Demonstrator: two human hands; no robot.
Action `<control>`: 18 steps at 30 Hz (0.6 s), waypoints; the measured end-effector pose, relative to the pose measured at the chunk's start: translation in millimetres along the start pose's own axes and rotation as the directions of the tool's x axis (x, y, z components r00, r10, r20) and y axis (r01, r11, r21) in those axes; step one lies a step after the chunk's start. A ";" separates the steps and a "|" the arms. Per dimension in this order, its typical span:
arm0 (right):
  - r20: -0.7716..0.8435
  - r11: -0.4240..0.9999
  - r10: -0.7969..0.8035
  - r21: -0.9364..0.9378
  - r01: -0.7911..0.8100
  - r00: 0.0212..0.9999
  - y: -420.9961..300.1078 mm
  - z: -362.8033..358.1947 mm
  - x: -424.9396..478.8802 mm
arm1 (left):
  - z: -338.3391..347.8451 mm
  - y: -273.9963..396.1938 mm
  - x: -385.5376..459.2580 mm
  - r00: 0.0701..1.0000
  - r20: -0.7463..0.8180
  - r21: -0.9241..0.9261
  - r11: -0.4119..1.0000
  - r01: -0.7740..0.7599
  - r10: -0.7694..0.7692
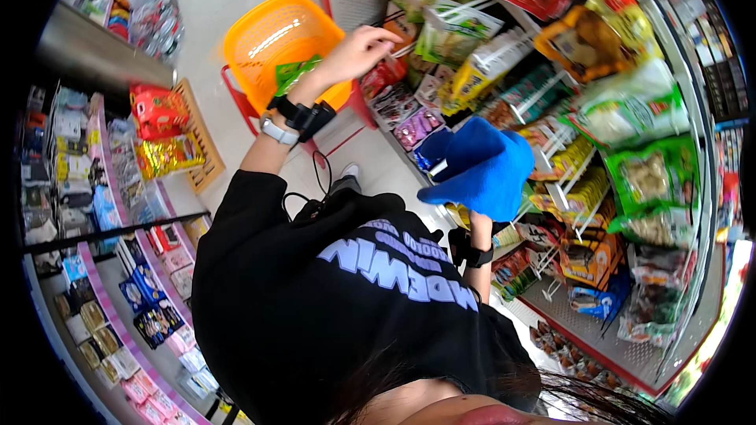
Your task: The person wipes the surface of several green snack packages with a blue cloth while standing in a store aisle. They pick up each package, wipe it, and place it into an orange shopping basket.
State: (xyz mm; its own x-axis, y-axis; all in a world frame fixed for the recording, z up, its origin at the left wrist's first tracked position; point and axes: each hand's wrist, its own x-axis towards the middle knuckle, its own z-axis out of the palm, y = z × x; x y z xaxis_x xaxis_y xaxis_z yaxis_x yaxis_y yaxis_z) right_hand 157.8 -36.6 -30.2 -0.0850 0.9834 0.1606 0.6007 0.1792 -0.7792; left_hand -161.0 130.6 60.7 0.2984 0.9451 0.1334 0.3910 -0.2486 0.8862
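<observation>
My left hand [361, 52] reaches over the rim of an orange plastic basket [251, 29], its fingers partly spread beside hanging snack packets, with nothing visible in it. A green packet [288, 75] lies in the basket, partly behind my left wrist. At the right, a blue cloth [490, 168] covers my right hand, whose fingers are hidden; only the wrist, with a black strap, shows below it. The cloth hangs in folds in front of the snack rack. A yellow bag [472, 79] and a green-and-white bag [458, 32] hang between the two hands.
Metal hooks [555, 79] with bagged snacks stick out along the right. The basket rests on something red [236, 97]. Shelves of small packaged goods [118, 330] stand at the left, near a tan slatted crate [198, 141]. A shoe [351, 170] stands on the tiled floor.
</observation>
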 end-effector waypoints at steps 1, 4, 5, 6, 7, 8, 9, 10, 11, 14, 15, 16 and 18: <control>0.025 1.000 0.004 0.005 -0.004 1.000 -7.1 22.0 40.2 | -25.0 -31.1 -0.9 0.999 -0.016 0.104 0.994 -0.038 0.040; 0.128 1.000 0.007 0.021 -0.010 0.992 -23.6 50.7 47.6 | -89.9 -114.0 -14.8 0.987 -0.097 0.251 0.956 0.150 -0.129; 0.157 0.996 0.020 0.084 -0.034 0.987 -13.4 69.1 61.8 | -104.4 -134.2 -17.1 0.965 -0.074 0.290 0.921 0.261 -0.250; 0.171 0.996 0.021 0.085 -0.036 0.985 -19.0 81.1 70.6 | -117.2 -158.0 -16.8 0.929 -0.052 0.328 0.873 0.362 -0.366; 0.180 0.995 0.019 0.092 -0.036 0.983 -24.9 92.4 78.9 | -127.6 -181.1 -15.2 0.879 -0.033 0.368 0.812 0.453 -0.476; 0.190 0.994 0.023 0.099 -0.043 0.981 -30.5 102.6 85.2 | -134.5 -201.5 -13.1 0.847 0.004 0.457 0.754 0.472 -0.532; 0.199 0.993 0.031 0.105 -0.052 0.980 -36.4 112.5 90.7 | -139.7 -221.7 -10.6 0.808 0.038 0.544 0.691 0.477 -0.588; 0.206 0.992 0.038 0.111 -0.062 0.978 -42.4 121.7 95.8 | -142.6 -247.3 -7.8 0.764 0.068 0.627 0.623 0.468 -0.642; 0.227 0.991 0.028 0.120 -0.057 0.974 -49.5 127.9 102.2 | -141.4 -313.5 -20.4 0.816 0.039 0.580 0.678 0.452 -0.577; 0.210 0.987 0.092 0.113 -0.117 0.973 -57.4 146.8 112.2 | -126.4 -329.9 -4.5 0.606 0.063 0.606 0.513 0.608 -0.793; 0.212 0.985 0.099 0.115 -0.126 0.972 -60.5 151.8 116.4 | -121.5 -346.7 -7.6 0.602 0.048 0.599 0.505 0.621 -0.797; 0.215 0.984 0.107 0.118 -0.134 0.971 -63.3 156.1 119.9 | -115.2 -362.3 -11.6 0.597 0.032 0.592 0.497 0.635 -0.801; 0.203 0.979 0.143 0.113 -0.168 0.969 -68.0 162.4 120.3 | -106.0 -371.5 -9.5 0.592 0.030 0.557 0.505 0.659 -0.805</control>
State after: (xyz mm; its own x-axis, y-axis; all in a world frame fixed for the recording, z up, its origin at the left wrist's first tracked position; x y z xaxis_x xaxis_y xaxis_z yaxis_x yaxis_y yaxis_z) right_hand -22.4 74.4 -56.3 -0.1582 0.9842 -0.0788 0.5130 0.0137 -0.8583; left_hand -401.5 236.4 -222.8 -0.1120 0.7533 -0.6481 0.8795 0.3787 0.2883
